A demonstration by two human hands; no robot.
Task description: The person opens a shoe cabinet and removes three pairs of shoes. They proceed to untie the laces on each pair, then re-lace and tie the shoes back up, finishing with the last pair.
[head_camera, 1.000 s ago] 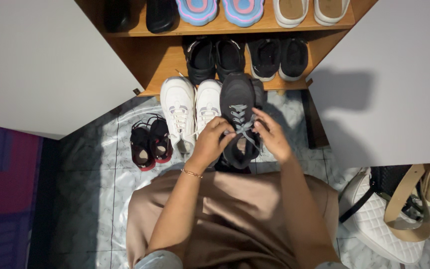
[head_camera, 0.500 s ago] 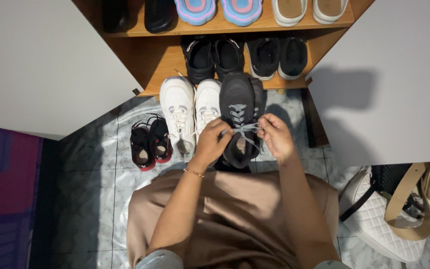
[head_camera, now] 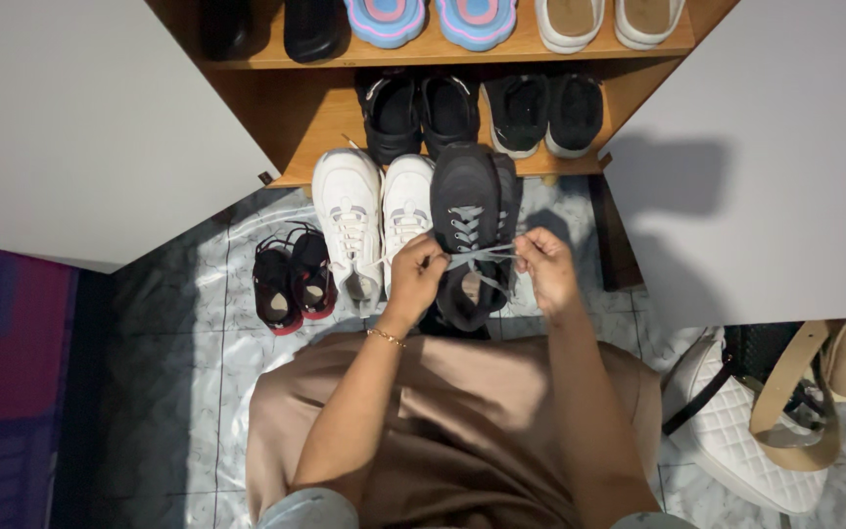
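Note:
A black sneaker [head_camera: 466, 196] with grey laces [head_camera: 480, 257] stands on the tiled floor in front of me, toe toward the shoe shelf. My left hand [head_camera: 415, 279] pinches one lace end at the shoe's left side. My right hand [head_camera: 544, 269] grips the other lace end at its right side. The lace runs taut between the two hands across the shoe's opening. A second black sneaker [head_camera: 509, 186] lies partly hidden behind the first.
A pair of white sneakers [head_camera: 369, 217] and small black-and-red sandals [head_camera: 291, 274] sit to the left. A wooden shelf [head_camera: 315, 127] holds more shoes between two open white doors [head_camera: 80, 118]. A white quilted bag [head_camera: 746, 431] lies at the right.
Both hands have drawn apart sideways, pulling the grey lace taut across the sneaker. The right hand moved right, the left slightly up and left.

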